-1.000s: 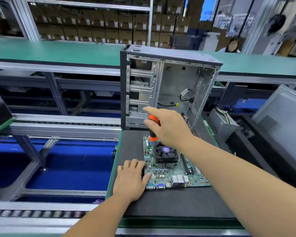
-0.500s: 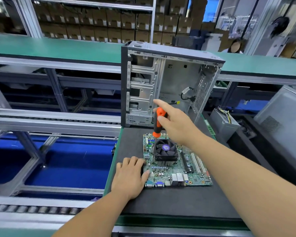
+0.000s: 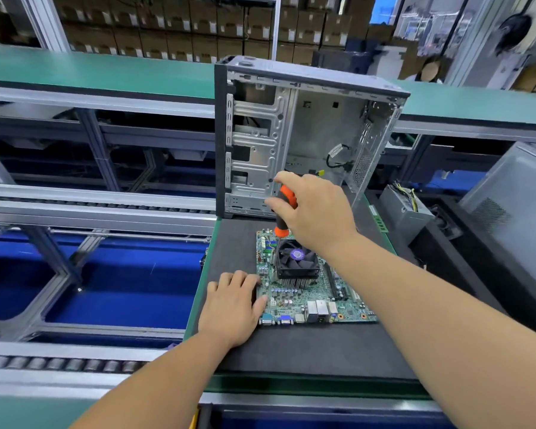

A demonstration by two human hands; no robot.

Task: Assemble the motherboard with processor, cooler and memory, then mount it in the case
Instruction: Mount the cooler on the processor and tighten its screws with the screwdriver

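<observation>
The green rectangular motherboard [image 3: 310,292] lies flat on the black foam mat of the worktop [image 3: 307,345], just in front of the open grey steel case [image 3: 294,134], which stands upright behind it. On the board sits the black square cooler fan with finned heatsink [image 3: 296,261], toward the board's far half.

The right hand [image 3: 317,209] has its grip wrapped round the orange-and-black screwdriver [image 3: 283,212], fingers clamped on the handle; the tool stands nearly upright, tip down at the cooler's far left corner. The tip itself is hidden behind the fan frame, so I cannot tell whether it sits in a screw. The left hand [image 3: 234,308] lies flat, fingers straight, pressing on the board's left edge and the mat beside it.

The main risk, as I judge it, is the blade slipping out of the screw head and gouging the small parts just left of the cooler; a tilted driver or too much downward force would cause that. Uneven tightening could also seat the cooler crooked. If the left hand eases off, the board may twist on the mat.

The board's long axis runs left to right across the mat, parallel to the case's open face; its row of rear ports faces the person, away from the case.
</observation>
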